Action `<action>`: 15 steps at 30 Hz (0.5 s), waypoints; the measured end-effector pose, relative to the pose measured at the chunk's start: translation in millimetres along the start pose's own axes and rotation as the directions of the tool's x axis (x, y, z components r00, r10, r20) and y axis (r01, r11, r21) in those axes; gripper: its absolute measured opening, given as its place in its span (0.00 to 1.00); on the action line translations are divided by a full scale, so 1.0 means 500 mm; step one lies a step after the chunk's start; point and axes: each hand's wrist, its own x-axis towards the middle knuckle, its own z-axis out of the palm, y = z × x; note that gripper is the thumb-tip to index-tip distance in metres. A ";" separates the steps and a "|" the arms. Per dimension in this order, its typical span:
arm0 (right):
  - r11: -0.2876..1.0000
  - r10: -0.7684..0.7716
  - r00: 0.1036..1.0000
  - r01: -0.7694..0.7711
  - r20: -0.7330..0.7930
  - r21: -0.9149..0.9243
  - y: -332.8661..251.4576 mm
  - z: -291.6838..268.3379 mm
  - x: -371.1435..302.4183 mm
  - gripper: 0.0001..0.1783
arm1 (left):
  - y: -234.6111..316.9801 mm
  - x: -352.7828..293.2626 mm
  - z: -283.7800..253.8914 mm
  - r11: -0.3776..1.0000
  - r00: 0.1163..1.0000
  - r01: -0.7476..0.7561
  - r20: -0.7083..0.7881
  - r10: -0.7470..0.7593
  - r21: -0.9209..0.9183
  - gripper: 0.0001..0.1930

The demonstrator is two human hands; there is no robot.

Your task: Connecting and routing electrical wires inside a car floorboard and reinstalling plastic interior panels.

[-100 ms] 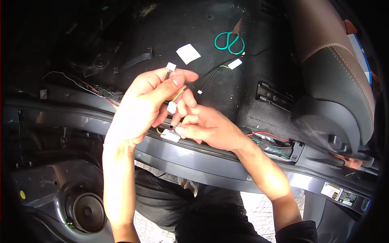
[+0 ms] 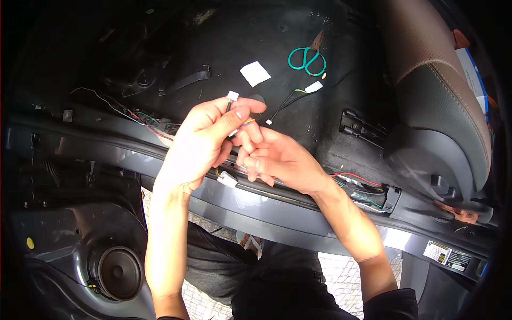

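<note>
My left hand (image 2: pixel 208 125) is closed in a pinch on a short wiring harness with dark sleeving. One white plug (image 2: pixel 233 96) of the harness pokes up above the fingers. Its thin yellow and blue wires (image 2: pixel 248 122) show past the thumb, and the other plug is mostly hidden by the fingers. Right beside it, my right hand (image 2: pixel 282 162) has its thumb and fingers drawn together, and I cannot make out what is between them. Just below the hands, a white connector (image 2: pixel 228 180) with a yellow wire hangs at the door sill (image 2: pixel 298 210).
Green-handled scissors (image 2: pixel 307 61), a white square pad (image 2: pixel 255 73) and a second cable with a white connector (image 2: pixel 314 87) lie on the black car floor. A seat (image 2: pixel 442 101) stands at right. Loose wires (image 2: pixel 354 178) run along the sill; a door speaker (image 2: pixel 118 273) is at lower left.
My left hand has shifted slightly right in the picture, and the harness's lower plug has turned mostly out of sight. My right fingertips have drawn away from the connector at the sill.
</note>
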 end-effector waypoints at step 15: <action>0.884 -0.219 0.925 0.323 -0.312 0.336 -0.027 -0.017 -0.016 0.07 | -0.085 -0.120 0.044 0.951 0.972 -0.024 -0.214 0.093 0.307 0.19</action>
